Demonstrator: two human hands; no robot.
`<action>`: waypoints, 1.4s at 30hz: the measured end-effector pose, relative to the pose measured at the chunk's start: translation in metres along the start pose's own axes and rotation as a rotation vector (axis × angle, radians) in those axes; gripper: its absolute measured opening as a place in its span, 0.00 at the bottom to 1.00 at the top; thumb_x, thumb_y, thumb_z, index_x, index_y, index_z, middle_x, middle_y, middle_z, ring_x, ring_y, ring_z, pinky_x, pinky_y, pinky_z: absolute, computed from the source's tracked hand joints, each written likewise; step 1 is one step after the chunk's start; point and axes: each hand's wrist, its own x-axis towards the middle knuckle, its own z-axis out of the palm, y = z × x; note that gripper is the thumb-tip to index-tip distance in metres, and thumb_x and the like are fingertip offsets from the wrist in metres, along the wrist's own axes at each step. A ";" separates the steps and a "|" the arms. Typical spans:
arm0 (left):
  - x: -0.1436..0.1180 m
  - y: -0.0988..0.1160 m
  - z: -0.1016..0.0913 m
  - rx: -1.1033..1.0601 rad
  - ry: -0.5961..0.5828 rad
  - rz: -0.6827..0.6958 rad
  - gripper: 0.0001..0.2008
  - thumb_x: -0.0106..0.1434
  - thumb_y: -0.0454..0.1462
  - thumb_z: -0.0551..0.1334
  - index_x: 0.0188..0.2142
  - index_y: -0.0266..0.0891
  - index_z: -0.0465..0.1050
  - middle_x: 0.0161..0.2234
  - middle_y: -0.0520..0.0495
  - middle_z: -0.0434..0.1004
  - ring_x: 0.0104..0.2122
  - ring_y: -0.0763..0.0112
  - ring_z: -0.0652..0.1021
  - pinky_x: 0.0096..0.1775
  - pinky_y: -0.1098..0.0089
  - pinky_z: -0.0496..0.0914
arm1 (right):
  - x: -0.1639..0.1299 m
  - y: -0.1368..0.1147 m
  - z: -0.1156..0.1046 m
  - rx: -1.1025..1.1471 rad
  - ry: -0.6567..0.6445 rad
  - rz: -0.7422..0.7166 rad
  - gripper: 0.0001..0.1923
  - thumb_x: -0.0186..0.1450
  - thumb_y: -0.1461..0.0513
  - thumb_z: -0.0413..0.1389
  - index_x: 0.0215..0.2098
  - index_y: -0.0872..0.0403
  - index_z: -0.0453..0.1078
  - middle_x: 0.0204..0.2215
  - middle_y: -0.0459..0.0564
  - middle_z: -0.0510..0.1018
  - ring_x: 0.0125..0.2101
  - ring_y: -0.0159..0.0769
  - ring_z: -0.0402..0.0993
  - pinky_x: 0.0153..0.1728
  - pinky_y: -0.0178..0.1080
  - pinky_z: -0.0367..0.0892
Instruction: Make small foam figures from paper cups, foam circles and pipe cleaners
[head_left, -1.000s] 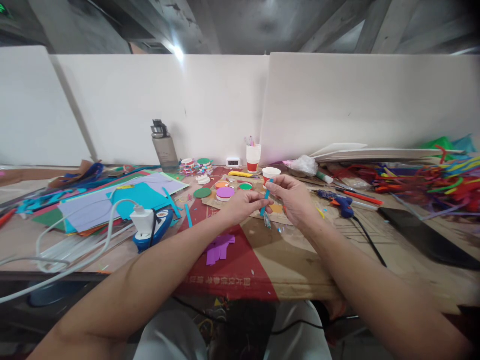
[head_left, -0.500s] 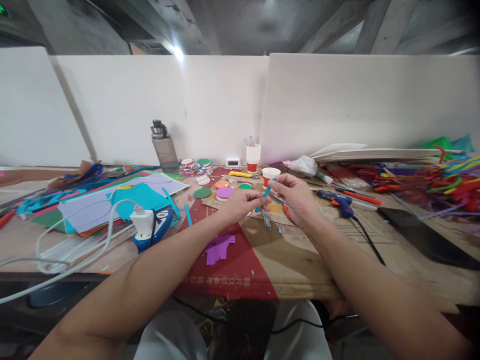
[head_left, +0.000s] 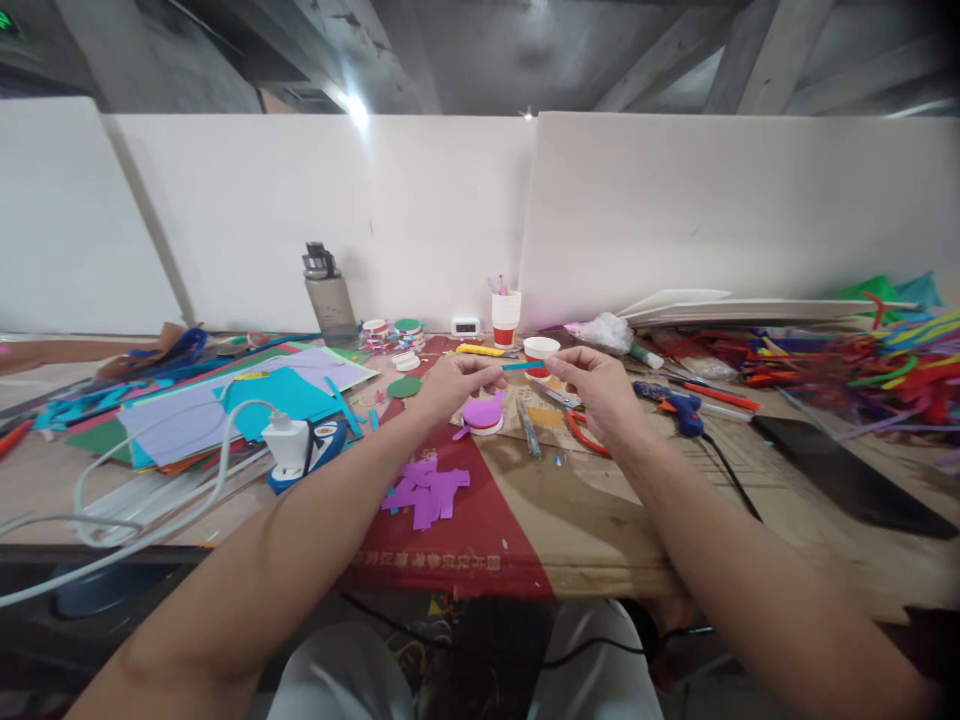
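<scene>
The teal strip lies level, its long axis running left to right between my hands above the cardboard mat, my left hand and right hand each pinching one end.

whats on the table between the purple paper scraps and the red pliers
In the head view, a pen-like tool lies between the purple paper scraps and the red pliers, on bare brown cardboard.
</scene>
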 end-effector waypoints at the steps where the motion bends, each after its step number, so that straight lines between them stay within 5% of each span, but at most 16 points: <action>1: 0.001 -0.002 -0.001 -0.072 0.029 -0.013 0.14 0.55 0.46 0.67 0.28 0.35 0.78 0.28 0.47 0.79 0.24 0.77 0.70 0.28 0.74 0.61 | 0.000 0.000 0.000 -0.004 -0.011 0.008 0.14 0.48 0.53 0.66 0.24 0.53 0.72 0.21 0.43 0.73 0.22 0.28 0.61 0.25 0.35 0.56; 9: 0.007 -0.004 -0.002 -0.600 0.153 -0.126 0.19 0.43 0.42 0.76 0.29 0.34 0.74 0.25 0.51 0.76 0.26 0.78 0.75 0.29 0.76 0.65 | -0.005 0.001 0.004 -0.174 -0.152 0.049 0.12 0.49 0.54 0.65 0.23 0.54 0.73 0.21 0.42 0.73 0.24 0.29 0.61 0.30 0.37 0.58; 19: -0.001 0.009 0.010 -0.843 0.075 -0.140 0.10 0.54 0.34 0.70 0.31 0.34 0.69 0.30 0.46 0.81 0.25 0.76 0.78 0.18 0.81 0.61 | -0.009 0.013 0.011 -0.394 -0.346 -0.045 0.11 0.52 0.54 0.59 0.24 0.54 0.70 0.21 0.43 0.72 0.23 0.30 0.63 0.27 0.35 0.57; 30: -0.007 0.015 0.019 -0.772 0.131 -0.122 0.09 0.57 0.33 0.69 0.32 0.34 0.68 0.31 0.45 0.81 0.33 0.68 0.83 0.38 0.70 0.77 | -0.009 0.013 0.012 -0.405 -0.303 -0.118 0.09 0.56 0.57 0.58 0.31 0.54 0.71 0.27 0.45 0.76 0.26 0.31 0.67 0.30 0.36 0.62; 35: -0.010 0.011 0.026 -0.564 0.045 -0.056 0.15 0.52 0.39 0.73 0.32 0.32 0.71 0.31 0.44 0.81 0.31 0.67 0.82 0.39 0.65 0.77 | -0.011 0.003 0.009 -0.244 -0.156 -0.275 0.14 0.63 0.52 0.55 0.39 0.54 0.71 0.36 0.49 0.78 0.34 0.34 0.71 0.38 0.38 0.66; 42: -0.013 0.006 0.033 -0.394 -0.099 -0.024 0.20 0.49 0.48 0.73 0.31 0.32 0.75 0.30 0.46 0.80 0.29 0.70 0.81 0.37 0.67 0.77 | -0.018 0.003 0.013 -0.421 -0.105 -0.401 0.09 0.61 0.57 0.58 0.34 0.54 0.72 0.33 0.48 0.75 0.32 0.33 0.69 0.34 0.37 0.64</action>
